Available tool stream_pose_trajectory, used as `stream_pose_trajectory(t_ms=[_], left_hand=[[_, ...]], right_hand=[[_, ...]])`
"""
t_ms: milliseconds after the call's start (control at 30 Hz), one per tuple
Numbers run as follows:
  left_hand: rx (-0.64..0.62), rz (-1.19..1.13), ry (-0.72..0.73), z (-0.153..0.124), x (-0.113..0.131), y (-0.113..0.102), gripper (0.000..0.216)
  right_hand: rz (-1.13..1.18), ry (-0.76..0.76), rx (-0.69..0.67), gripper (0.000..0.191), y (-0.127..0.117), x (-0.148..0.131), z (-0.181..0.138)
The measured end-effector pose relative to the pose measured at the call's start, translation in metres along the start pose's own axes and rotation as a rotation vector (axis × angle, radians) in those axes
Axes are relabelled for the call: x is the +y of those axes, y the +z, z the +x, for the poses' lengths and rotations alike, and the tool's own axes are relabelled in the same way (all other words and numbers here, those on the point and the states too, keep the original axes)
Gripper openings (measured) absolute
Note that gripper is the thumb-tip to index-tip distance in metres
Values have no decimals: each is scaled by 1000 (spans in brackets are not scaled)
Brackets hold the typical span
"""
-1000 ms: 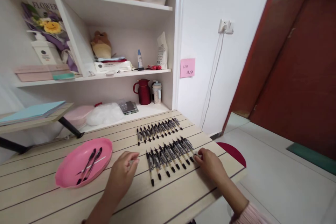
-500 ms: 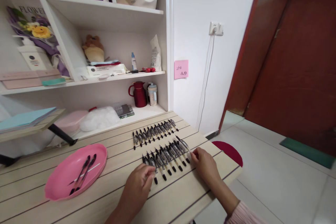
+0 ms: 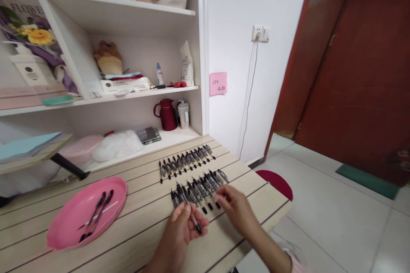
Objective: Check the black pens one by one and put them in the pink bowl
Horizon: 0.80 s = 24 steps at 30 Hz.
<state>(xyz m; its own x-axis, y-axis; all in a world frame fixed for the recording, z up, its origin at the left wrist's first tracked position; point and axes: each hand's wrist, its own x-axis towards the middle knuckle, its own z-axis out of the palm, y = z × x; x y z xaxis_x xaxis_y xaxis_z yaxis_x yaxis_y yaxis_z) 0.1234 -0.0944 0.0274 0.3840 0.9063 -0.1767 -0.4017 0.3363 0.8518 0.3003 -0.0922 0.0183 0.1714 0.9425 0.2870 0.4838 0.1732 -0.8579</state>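
Head view: left hand (image 3: 179,229), partly curled, holds a black-ended pen (image 3: 196,223).

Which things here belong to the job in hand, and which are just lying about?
Likely job in hand:
pen in left hand
nearer row of pens
farther row of pens
probably the pink tray with two pens

Seemingly lying about:
red jug
plush toy
blue papers

Right of the pink oval tray (image 3: 57,227), I'm watching the left hand (image 3: 179,231) holding a black gel pen (image 3: 196,225); farther right of it, the right hand (image 3: 236,206) is hovering beside the front pen row (image 3: 199,187). Two pens (image 3: 100,214) are lying inside the tray.
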Motion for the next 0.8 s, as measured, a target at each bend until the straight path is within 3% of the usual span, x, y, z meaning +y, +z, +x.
stream_pose_trajectory(t_ms=[100,233,433,667,800], left_hand=[[18,70,-64,-4,-3,-4,26],[7,157,-65,-4,-9,-7,31],[-22,250,-40,0,-10,-11,30],[-73,346,-18,-2,-9,-13,30],[-124,385,-35,-3,-9,-10,31]], right_hand=[[-344,117,177,12,-23,23,32],[-532,172,110,22,-25,46,56],[-642,189,84,24,-7,56,62],[-485,211,155,27,-23,62,46],[16,323,129,20,-31,45,31]])
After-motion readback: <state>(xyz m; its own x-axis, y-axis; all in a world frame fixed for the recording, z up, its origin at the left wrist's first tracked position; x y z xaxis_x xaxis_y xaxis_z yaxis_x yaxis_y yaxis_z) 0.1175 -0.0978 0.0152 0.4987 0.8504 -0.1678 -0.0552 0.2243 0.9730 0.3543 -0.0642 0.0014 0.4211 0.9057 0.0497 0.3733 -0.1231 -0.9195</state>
